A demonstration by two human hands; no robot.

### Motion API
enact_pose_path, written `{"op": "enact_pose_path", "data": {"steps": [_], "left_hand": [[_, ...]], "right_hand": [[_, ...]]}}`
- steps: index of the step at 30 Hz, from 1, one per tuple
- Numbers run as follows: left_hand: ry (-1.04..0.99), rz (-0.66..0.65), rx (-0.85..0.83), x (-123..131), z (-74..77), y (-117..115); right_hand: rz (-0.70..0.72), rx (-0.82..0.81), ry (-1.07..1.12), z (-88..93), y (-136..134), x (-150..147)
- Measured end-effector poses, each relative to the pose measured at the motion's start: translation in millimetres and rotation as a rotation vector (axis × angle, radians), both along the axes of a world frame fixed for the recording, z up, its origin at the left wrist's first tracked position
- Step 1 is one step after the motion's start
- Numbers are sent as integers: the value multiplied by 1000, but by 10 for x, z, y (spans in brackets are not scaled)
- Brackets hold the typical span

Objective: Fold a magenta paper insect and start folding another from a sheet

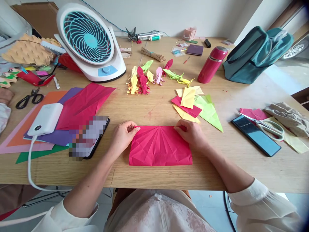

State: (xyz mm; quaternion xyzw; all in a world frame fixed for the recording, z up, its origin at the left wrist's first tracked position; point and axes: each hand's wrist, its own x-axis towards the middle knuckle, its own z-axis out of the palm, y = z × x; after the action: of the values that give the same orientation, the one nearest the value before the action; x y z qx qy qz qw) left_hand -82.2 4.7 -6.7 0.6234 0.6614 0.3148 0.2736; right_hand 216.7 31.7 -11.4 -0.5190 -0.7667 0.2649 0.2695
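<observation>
In front of me on the table lies a creased sheet of red origami paper [160,146], folded into a wide rectangle with crease lines fanning out from its top middle. My left hand [125,133] pinches its upper left corner between thumb and fingers. The upper right corner is pinched in the same way by my right hand [189,133]. Just beyond the sheet, slightly right, rest several folded paper pieces [188,98] in yellow, red and light green. Farther back stand several folded paper insects [143,80] in yellow, red, pink and green.
On the left are a white fan [106,72], coloured paper sheets [82,103], a white power bank [47,119], black scissors [29,98] and a phone with a blurred screen [90,138]. At right sit a red flask [212,64], a teal bag [251,58], another phone [256,135] and light-handled scissors [271,129].
</observation>
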Motion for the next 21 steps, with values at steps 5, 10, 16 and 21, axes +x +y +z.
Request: {"op": "enact_pose_path", "data": {"steps": [5, 10, 16, 21], "left_hand": [[131, -22, 44, 10, -74, -5], [223, -38, 79, 31, -80, -43], [235, -20, 85, 32, -109, -50], [257, -7, 66, 38, -101, -39]], "right_hand": [[22, 92, -49, -27, -1, -2], [8, 114, -122, -41, -7, -20], [-22, 103, -175, -83, -2, -19], [-59, 90, -153, -89, -20, -9]]}}
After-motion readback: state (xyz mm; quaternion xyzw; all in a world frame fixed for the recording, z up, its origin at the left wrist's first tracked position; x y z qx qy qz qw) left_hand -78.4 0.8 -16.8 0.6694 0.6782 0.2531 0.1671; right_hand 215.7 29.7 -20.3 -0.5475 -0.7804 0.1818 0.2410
